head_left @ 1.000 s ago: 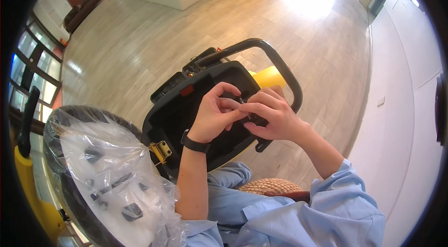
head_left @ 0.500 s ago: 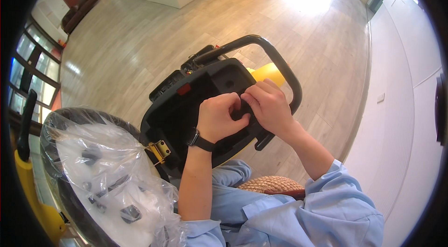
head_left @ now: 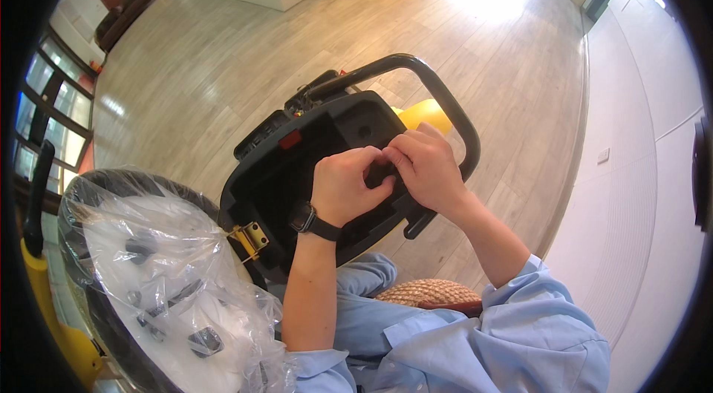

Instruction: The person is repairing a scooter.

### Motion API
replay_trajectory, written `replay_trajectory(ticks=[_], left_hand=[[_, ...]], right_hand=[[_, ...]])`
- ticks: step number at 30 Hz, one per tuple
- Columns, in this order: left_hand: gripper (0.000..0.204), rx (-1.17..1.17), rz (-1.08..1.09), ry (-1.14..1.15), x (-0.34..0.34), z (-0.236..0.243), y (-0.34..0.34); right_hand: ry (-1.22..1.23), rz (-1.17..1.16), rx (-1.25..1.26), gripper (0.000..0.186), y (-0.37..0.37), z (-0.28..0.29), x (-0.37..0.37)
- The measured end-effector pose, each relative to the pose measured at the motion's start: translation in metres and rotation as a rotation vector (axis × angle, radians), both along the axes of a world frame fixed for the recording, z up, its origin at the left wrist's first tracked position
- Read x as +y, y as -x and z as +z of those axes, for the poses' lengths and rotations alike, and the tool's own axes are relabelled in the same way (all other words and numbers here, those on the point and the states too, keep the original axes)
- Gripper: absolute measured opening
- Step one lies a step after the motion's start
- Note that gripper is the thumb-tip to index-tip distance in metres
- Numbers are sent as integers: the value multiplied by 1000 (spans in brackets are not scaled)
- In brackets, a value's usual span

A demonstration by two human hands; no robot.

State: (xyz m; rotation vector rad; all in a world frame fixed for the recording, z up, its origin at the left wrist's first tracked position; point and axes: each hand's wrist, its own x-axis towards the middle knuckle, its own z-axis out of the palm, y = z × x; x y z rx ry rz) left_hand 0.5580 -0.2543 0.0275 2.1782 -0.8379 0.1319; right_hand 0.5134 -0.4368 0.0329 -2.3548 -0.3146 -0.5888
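Observation:
A deep black compartment (head_left: 278, 189) lies before me, its hinged lid or seat swung over to the left. My left hand (head_left: 347, 184), a dark watch (head_left: 301, 216) on its wrist, is above the compartment's right part with thumb and fingers curled toward each other. Touching it at the fingertips, my right hand (head_left: 425, 163) has its fingers bent in a pinch. Anything between the fingers is too small or hidden to make out. A red piece (head_left: 290, 138) sits on the compartment's far rim.
A black tubular bar (head_left: 438, 85) curves around the far right, beside a yellow rounded part (head_left: 427, 115). The tilted seat underside (head_left: 171, 267) is wrapped in clear plastic, near a brass-coloured hinge (head_left: 249, 240). Right is a white wall (head_left: 631, 170); a woven round thing (head_left: 428, 292) is below.
Both hands stay almost in place, fingertips together. The whole view has shifted very slightly.

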Motion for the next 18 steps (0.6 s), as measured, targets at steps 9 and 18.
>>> replay_trajectory(ticks=[9,18], left_hand=[[31,16,-9,-8,2,-2,0],[32,-9,-13,62,0,-6,-1]], right_hand=[[-91,-25,-106,6,2,-6,2],[31,4,-57,11,-1,-5,0]])
